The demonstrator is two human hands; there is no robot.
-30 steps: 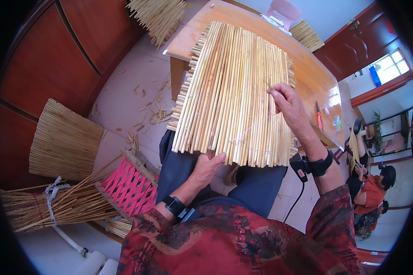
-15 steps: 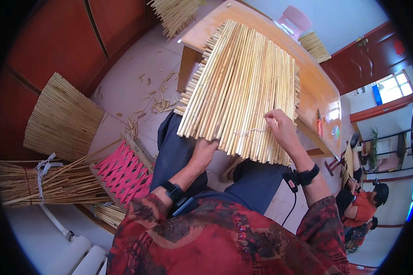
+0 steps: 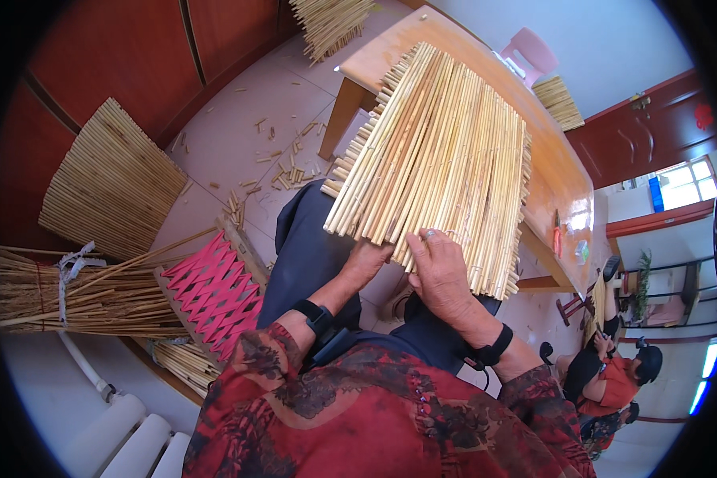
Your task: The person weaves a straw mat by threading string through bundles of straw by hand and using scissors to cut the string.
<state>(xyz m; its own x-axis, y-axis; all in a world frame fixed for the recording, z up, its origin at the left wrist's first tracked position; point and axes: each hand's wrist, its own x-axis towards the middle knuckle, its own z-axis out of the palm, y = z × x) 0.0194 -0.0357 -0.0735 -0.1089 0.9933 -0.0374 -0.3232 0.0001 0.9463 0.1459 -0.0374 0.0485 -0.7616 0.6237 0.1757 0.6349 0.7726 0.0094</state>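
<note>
A mat of pale reed stalks point(image 3: 446, 167) slopes from the table down over my lap, its stalks side by side with cut ends toward me. My left hand point(image 3: 366, 261) holds the mat's near edge from below, its fingers hidden under the stalks. Close beside it, my right hand point(image 3: 442, 277) is closed on the same edge, with thumb and bent fingers over the stalk ends. Whether it also holds a thread there is too small to tell.
The orange-brown table point(image 3: 562, 187) bears red-handled pliers point(image 3: 557, 235). At left are another reed mat point(image 3: 107, 187), a tied reed bundle point(image 3: 24, 291) and a pink-strapped stool point(image 3: 215, 291). Cut stalk pieces point(image 3: 291, 175) litter the floor. Other people point(image 3: 613, 382) sit at right.
My right hand has come down and left from above the mat to its near edge beside my left hand. The left hand keeps its place under the edge.
</note>
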